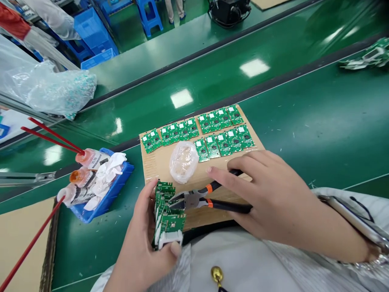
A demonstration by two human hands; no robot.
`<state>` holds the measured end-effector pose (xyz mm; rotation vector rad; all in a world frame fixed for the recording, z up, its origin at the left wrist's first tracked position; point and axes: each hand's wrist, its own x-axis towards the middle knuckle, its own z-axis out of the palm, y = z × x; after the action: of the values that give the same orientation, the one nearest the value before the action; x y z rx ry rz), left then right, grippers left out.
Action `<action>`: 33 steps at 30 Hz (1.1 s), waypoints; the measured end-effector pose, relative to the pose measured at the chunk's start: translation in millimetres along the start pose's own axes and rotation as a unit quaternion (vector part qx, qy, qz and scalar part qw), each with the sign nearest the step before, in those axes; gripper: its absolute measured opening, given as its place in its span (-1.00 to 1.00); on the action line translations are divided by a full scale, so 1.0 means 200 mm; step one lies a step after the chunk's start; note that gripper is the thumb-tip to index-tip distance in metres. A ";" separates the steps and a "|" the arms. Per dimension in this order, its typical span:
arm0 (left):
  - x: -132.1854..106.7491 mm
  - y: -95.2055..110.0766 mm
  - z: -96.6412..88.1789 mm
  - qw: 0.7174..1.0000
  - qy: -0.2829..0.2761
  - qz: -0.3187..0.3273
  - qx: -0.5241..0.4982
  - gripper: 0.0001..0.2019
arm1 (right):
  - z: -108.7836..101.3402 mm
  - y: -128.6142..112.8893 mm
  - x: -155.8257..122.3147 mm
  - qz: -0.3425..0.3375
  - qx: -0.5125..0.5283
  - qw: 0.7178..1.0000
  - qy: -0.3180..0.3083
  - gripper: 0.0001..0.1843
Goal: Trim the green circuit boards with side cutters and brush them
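My left hand (142, 235) grips a stack of green circuit boards (172, 222), on edge, with a white connector on the nearest one. In my right hand (261, 190) is a pair of side cutters (193, 198) with black handles and orange bands. Their jaws are parted and lie at the boards' edges; whether they touch a lead I cannot tell. Beyond my hands, a sheet of cardboard (158, 162) bears two rows of small green boards (225, 140) with white squares. A round, clear plastic-wrapped thing (183, 162) rests on the cardboard beside the nearer row.
To the left, a blue tray (105, 207) holds bottles (75, 194) with red tubes and crumpled white paper. A plastic bag (60, 89) lies at the far left. More green boards (370, 54) are piled at the far right. Other people stand beyond the bench.
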<state>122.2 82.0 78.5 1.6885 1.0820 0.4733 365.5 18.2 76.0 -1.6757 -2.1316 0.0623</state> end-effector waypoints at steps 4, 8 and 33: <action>-0.01 -0.01 0.01 1.000 0.006 -0.001 0.001 -0.21 | 0.00 0.00 0.00 0.004 0.001 1.000 -0.005 -0.48; -0.02 -0.01 0.02 1.000 0.006 0.006 -0.009 -0.21 | 0.01 -0.01 0.00 -0.006 0.001 1.000 -0.004 -0.49; -0.04 0.07 0.10 0.986 0.061 -0.156 0.010 -0.24 | 0.03 -0.03 0.01 -0.005 -0.088 0.996 -0.022 -0.53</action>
<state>138.5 63.7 85.9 1.4860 1.4181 0.3671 356.7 20.7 72.8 -1.7761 -2.2332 -0.0945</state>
